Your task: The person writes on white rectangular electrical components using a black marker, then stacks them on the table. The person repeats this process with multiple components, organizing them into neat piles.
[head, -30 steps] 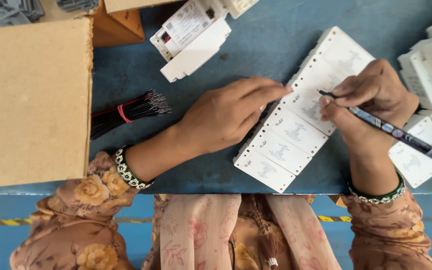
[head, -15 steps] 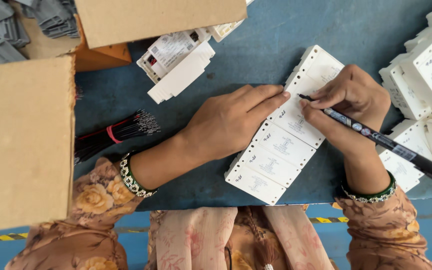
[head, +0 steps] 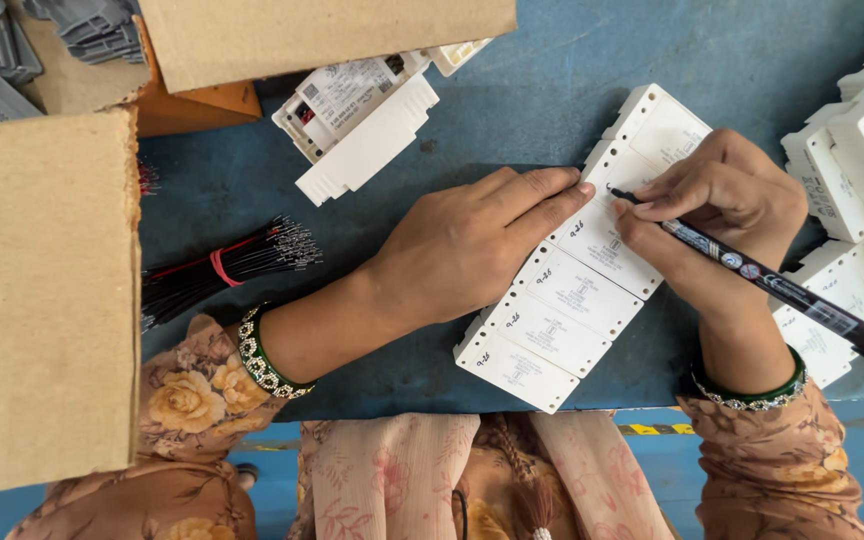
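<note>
Two hands work one diagonal row of white plastic modules [head: 577,290]: left hand [head: 462,250] presses flat, apparently steadying; right hand [head: 717,205] grips a black marker pen [head: 782,295], tip on the upper module.

Single head-worn view — looks steeply down, close over blue table [head: 512,90]; near edge and wearer's lap at bottom — cardboard box [head: 42,300] crowds left side.

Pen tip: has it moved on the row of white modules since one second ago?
Yes, slightly: the pen tip has shifted toward the left edge of the row of white modules.
</note>
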